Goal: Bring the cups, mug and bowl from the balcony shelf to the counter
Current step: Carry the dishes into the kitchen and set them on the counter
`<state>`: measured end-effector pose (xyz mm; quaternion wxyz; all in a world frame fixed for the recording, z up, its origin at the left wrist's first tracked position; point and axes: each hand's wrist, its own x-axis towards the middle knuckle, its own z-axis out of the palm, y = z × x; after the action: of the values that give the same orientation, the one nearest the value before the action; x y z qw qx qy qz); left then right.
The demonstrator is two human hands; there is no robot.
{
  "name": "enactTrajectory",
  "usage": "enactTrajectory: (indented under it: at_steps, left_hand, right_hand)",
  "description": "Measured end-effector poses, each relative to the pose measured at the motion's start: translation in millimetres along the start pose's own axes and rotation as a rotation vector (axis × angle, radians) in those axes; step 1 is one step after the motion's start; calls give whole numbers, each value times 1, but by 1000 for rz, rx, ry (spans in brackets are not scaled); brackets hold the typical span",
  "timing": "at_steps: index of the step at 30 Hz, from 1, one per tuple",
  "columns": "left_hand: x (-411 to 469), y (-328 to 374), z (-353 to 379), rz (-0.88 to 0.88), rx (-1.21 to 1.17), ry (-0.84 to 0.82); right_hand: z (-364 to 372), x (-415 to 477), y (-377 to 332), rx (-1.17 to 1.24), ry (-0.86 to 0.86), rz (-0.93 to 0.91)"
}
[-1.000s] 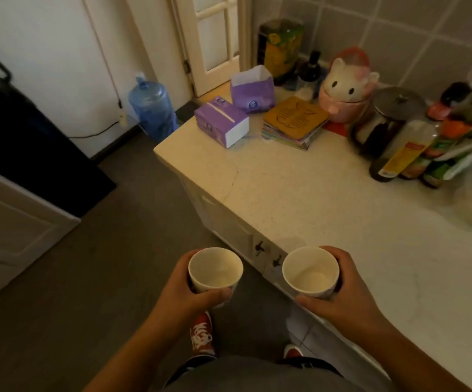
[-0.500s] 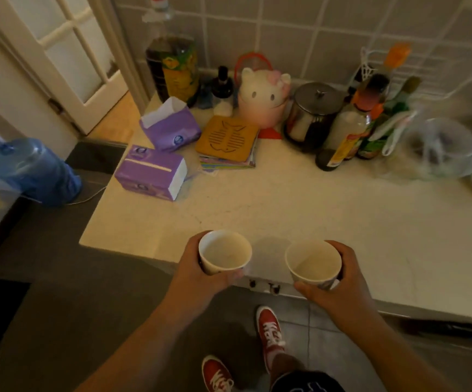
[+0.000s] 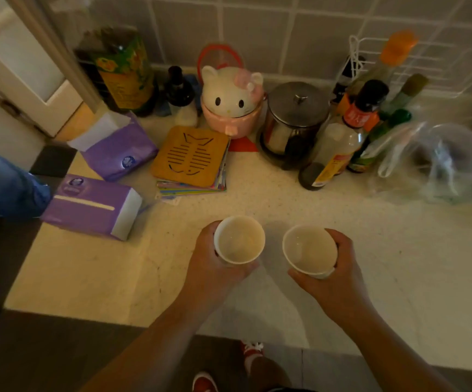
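**Cups over the counter, not yet set down**

Cups: two white ones, both empty and upright, held side by side above the pale counter (image 3: 398,278). Left cup (image 3: 239,239) sits in the left hand (image 3: 215,267), fingers wrapped round its wall. Right cup (image 3: 309,251) is clasped the same way by the right hand (image 3: 339,275). Whether either base touches the surface, cannot tell.

Risks, as judged from here:
- The rims are near each other; lowering both together could knock them.
- Letting go early, before a base is flat, would tip a cup, and it could roll toward the front edge.
- Purple tissue box (image 3: 93,206) lies to the left and the stack of mats (image 3: 192,159) behind, both apart from the cups, so little crowding there.
- Dim light makes the surface hard to read.
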<state>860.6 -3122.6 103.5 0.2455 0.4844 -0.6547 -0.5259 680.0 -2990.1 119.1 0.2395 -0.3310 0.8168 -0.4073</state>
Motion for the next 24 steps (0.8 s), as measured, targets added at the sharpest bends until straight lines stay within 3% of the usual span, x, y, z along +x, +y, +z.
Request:
enactTrajectory:
  at_steps: [11,24]
  left_hand:
    - [55,0,35,47,154,120]
    - [65,1,51,53,143,93]
  right_hand:
    - [-6,61,13,-19,49,14]
    - [-20,72,29,-10,54,72]
